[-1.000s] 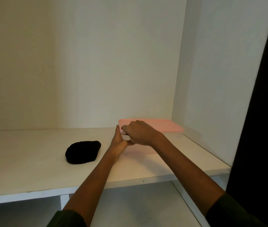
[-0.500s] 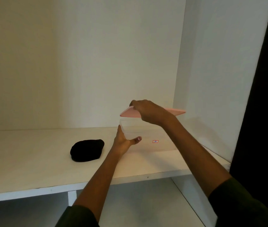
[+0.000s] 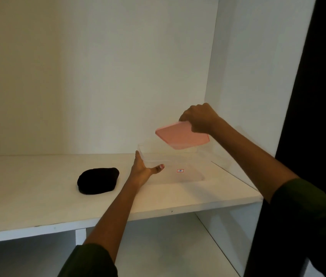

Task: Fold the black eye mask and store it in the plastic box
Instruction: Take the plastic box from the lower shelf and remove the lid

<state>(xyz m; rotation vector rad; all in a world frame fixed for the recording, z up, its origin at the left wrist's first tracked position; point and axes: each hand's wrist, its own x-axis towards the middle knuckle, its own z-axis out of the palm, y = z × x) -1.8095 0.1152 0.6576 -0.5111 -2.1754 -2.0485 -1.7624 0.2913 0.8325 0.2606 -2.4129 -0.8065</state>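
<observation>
At the bottom of the view, two forearms in dark green sleeves [image 3: 90, 260] reach forward over a white shelf [image 3: 28, 204] set in a pale alcove. On the shelf, left of centre, lies the black eye mask [image 3: 98, 181], a rounded dark bundle resting flat and well apart from both hands; how it is folded is hard to make out, since the fabric shows as a plain dark shape. It sits where it sat a second ago, untouched.

Just right of it, the left hand [image 3: 143, 168] is pressed against the near left corner of the clear plastic box [image 3: 190, 172], fingers straight along the left wall and thumb spread across the front, steadying it rather than gripping it. The box stands on the right part of the shelf, open at the top, with a small red-edged label [image 3: 180, 170] on its front. Nothing can be seen inside it.

Above the box, the right hand [image 3: 200, 117] holds the pink lid [image 3: 182, 135] by its far right corner, fingers curled over the top edge and closed on it. The lid is tilted, its left end dipping toward the box, and it hangs clear of the rim. A second ago the lid was on the box; half a second ago it was just coming off, and now it is higher and further right.

Behind everything rises the plain back wall [image 3: 118, 66].
</observation>
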